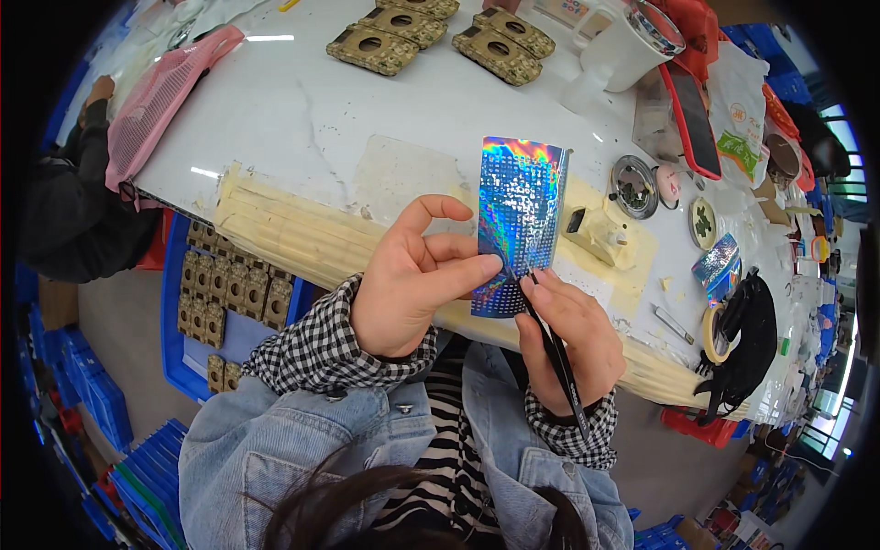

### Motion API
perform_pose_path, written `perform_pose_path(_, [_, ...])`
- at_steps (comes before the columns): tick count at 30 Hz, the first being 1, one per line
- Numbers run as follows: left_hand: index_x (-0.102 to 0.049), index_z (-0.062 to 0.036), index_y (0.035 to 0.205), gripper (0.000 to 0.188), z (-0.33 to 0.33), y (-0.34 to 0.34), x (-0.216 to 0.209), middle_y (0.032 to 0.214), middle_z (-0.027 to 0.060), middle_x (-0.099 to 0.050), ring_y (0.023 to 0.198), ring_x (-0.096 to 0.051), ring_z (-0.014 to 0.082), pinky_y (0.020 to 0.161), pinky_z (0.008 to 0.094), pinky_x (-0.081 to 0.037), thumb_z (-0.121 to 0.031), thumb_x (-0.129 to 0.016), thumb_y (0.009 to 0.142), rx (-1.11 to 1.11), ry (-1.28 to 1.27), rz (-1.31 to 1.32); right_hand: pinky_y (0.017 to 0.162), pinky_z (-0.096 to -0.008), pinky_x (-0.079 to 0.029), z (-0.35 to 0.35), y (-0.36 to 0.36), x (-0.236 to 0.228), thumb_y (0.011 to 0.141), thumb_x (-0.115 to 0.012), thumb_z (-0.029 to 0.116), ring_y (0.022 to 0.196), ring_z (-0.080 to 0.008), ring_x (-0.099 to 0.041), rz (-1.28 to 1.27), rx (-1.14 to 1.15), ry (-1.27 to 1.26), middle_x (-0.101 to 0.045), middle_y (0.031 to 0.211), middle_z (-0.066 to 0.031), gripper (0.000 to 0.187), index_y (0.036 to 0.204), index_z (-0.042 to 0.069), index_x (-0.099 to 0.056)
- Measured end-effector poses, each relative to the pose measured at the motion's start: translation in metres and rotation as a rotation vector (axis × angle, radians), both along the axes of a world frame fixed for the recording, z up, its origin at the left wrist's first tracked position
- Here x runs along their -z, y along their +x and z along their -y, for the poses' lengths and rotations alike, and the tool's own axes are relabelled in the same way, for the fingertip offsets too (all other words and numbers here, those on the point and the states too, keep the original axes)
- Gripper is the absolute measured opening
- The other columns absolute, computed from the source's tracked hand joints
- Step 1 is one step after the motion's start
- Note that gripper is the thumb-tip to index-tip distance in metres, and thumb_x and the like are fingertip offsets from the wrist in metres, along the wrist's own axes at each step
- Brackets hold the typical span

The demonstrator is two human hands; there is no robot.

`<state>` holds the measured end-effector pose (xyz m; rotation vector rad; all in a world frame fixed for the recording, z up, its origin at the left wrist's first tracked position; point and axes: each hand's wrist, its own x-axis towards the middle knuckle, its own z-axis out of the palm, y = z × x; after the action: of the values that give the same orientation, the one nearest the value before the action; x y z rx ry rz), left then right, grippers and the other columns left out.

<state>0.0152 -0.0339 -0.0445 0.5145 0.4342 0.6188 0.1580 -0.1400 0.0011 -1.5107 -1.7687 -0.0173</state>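
My left hand pinches the left edge of a shiny holographic sticker sheet, held up over the table's near edge. Rows of tiny squares cover the sheet, some of them white. In my right hand is a pair of black tweezers, its tips against the lower part of the sheet. What the tips grip, if anything, is too small to tell. Just right of the sheet, a block wrapped in yellowish tape rests on the table.
Camouflage toy tank hulls stand at the back; more lie in a blue tray at lower left. On the right are a red-cased phone, a round metal dish, a tape roll and a white mug. Another person's sleeve shows far left.
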Motion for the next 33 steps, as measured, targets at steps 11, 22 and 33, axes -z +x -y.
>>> perform_pose_path(11, [-0.039,-0.0041,0.117,0.043,0.0004,0.0004,-0.0010,0.097,0.0133,-0.068,0.089,-0.065,0.0167,0.079,0.0293,-0.052,0.007,-0.063,0.083,-0.014,0.017,-0.020,0.084,-0.0378,-0.055,-0.0011,-0.0011,-0.0005,0.070,-0.075,-0.006,0.093,-0.0292,-0.067,-0.003,-0.001,0.005,-0.068,0.093,-0.0144,0.034,0.102,-0.002,-0.062])
perform_pose_path(22, [-0.038,-0.0033,0.117,0.043,0.0003,-0.0007,-0.0019,0.097,0.0137,-0.068,0.090,-0.065,0.0169,0.079,0.0284,-0.052,0.008,-0.062,0.083,-0.004,0.026,-0.008,0.084,-0.0385,-0.056,-0.0017,-0.0018,-0.0017,0.070,-0.075,-0.006,0.092,-0.0289,-0.068,0.010,0.010,0.000,-0.068,0.093,-0.0145,0.034,0.102,-0.002,-0.062])
perform_pose_path(33, [-0.038,-0.0052,0.118,0.040,-0.0003,0.0014,-0.0008,0.097,0.0128,-0.068,0.087,-0.065,0.0155,0.075,0.0271,-0.053,0.003,-0.061,0.086,0.016,-0.094,0.032,0.079,-0.0381,-0.057,-0.0014,-0.0009,0.0023,0.073,-0.078,0.010,0.088,-0.0251,-0.066,0.314,-0.018,0.069,-0.067,0.088,-0.0110,0.033,0.102,-0.002,-0.067])
